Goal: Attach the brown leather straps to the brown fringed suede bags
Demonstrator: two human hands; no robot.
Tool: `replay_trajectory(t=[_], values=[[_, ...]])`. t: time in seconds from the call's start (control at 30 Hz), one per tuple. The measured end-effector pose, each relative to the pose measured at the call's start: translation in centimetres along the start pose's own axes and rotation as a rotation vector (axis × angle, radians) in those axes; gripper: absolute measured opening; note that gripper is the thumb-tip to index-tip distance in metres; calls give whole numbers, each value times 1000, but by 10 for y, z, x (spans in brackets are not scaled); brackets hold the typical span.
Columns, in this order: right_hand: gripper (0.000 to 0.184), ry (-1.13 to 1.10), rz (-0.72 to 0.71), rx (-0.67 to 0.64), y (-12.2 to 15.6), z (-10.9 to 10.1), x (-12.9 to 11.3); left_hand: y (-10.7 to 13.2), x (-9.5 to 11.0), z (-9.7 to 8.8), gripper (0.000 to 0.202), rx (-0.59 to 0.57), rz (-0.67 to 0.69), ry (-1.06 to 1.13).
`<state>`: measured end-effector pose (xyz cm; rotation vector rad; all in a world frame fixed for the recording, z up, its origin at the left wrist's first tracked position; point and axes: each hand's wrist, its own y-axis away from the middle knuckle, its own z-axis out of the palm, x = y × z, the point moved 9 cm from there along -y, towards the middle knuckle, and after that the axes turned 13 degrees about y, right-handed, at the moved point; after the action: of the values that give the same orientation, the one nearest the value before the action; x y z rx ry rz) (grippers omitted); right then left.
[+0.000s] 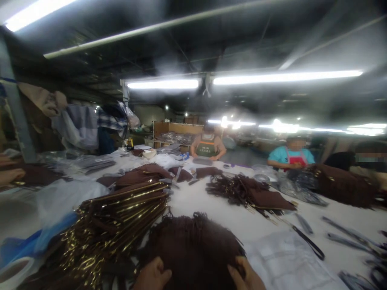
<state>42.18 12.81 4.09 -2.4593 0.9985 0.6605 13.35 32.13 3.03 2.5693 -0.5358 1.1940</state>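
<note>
Left hand is curling closed on the near left edge of the brown fringed piece. Right hand is laying its thumb on the near right edge; its fingers are cut off by the frame, so I cannot tell its grip. That piece is lying at bottom centre, directly above both hands and equally near each, with its long axis running left to right and its fringe pointing toward the upper frame. It is sitting just beside the gold-zippered stack on the white table.

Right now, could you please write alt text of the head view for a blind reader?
A person's left hand and right hand rest on a brown fringed fabric piece on a white table. A stack of brown pieces with gold zips lies left of it; a person in blue is opposite.
</note>
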Motion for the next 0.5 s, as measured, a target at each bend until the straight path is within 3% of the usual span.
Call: replay_trajectory(t=[0.1, 0.17, 0.23, 0.3, 0.4, 0.5], values=[[33, 134, 28, 16, -24, -16, -17, -16, 38, -41, 20, 136, 131, -65], [30, 264, 10, -46, -41, -8, -24, -34, 50, -48, 16, 83, 139, -197], [32, 334, 0, -96, -52, 10, -23, -51, 47, -42, 13, 43, 118, -248], [45, 376, -2, -50, -58, 24, -20, -65, 40, -29, 20, 55, 128, -273], [68, 442, -33, 66, -65, 43, -19, -83, 23, -5, 60, 114, 127, -217], [72, 469, -6, -12, -79, 69, -15, -105, 4, 19, 86, 89, 56, -162]])
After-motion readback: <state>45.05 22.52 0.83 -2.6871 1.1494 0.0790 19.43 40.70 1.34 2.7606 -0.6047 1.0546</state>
